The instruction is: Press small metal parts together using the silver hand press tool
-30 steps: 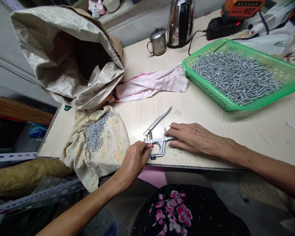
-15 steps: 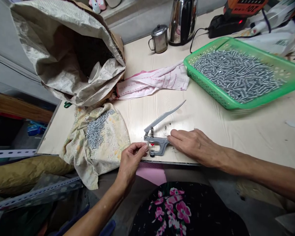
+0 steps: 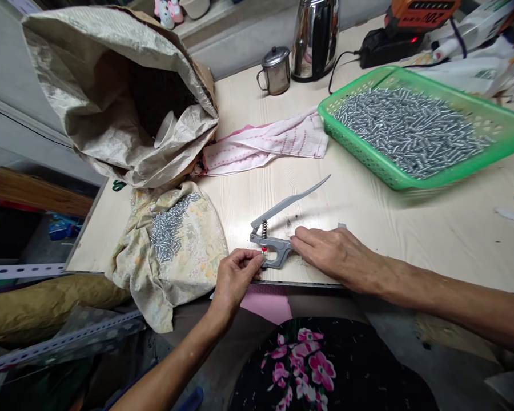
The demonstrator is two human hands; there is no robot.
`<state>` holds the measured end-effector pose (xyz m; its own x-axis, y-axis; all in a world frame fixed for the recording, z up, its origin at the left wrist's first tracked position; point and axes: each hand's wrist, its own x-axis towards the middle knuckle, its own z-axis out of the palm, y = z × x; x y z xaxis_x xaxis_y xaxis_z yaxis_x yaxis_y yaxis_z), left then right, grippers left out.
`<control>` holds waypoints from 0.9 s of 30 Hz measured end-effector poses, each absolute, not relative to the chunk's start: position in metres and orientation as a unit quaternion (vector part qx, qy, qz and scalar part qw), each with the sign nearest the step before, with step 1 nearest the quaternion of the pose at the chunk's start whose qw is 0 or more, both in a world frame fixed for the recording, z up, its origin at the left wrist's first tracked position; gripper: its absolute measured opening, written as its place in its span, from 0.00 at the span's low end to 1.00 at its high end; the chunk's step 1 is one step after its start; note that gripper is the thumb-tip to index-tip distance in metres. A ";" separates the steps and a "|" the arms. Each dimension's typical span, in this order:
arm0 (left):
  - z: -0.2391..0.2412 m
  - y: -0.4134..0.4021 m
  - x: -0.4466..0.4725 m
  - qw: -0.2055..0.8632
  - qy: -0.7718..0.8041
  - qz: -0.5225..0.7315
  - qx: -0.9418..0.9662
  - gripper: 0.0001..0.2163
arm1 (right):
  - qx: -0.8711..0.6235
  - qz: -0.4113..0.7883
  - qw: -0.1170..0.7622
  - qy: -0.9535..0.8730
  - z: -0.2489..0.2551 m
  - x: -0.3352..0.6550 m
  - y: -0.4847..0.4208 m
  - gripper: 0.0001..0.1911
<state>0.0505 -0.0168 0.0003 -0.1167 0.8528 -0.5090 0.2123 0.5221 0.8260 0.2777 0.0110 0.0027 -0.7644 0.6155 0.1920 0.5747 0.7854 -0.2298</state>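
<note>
Grey snap-fastener pliers (image 3: 278, 244) lie at the table's front edge, their long lever raised, with a spring and a small red part at the jaw. My right hand (image 3: 334, 254) grips the near end of the pliers' frame. At the jaw, my left hand (image 3: 240, 278) pinches thumb and forefinger together, and its fingertips cover whatever small thing is between them. A heap of small silver metal pins (image 3: 169, 234) rests on a yellowish patterned cloth (image 3: 201, 260) left of that hand.
A green plastic basket (image 3: 368, 154) full of similar metal pins stands at the right. Behind are a pink-and-white towel (image 3: 269, 140), a metal mug (image 3: 276, 71) and a kettle (image 3: 314, 40). A large open sack (image 3: 68, 74) with a white scoop-like cup (image 3: 166, 128) occupies the back left.
My left hand has moved slightly right, bringing its pinched fingertips into the pliers' jaw below the red part. My right hand still grips the pliers, whose lever stays raised.
</note>
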 end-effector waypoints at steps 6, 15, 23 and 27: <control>0.005 -0.006 0.046 0.587 0.675 0.234 0.381 0.16 | -0.313 0.086 0.132 -0.937 -0.008 0.279 0.015 0.12; 0.020 0.008 0.046 0.622 0.680 0.136 0.363 0.11 | -0.322 0.115 0.112 -0.933 -0.020 0.279 0.023 0.10; 0.012 0.004 0.045 0.575 0.695 0.110 0.418 0.08 | -0.298 0.122 0.071 -0.944 -0.020 0.280 0.033 0.09; 0.010 0.004 0.043 0.559 0.690 0.102 0.448 0.10 | -0.314 0.129 0.118 -0.933 -0.016 0.287 0.040 0.17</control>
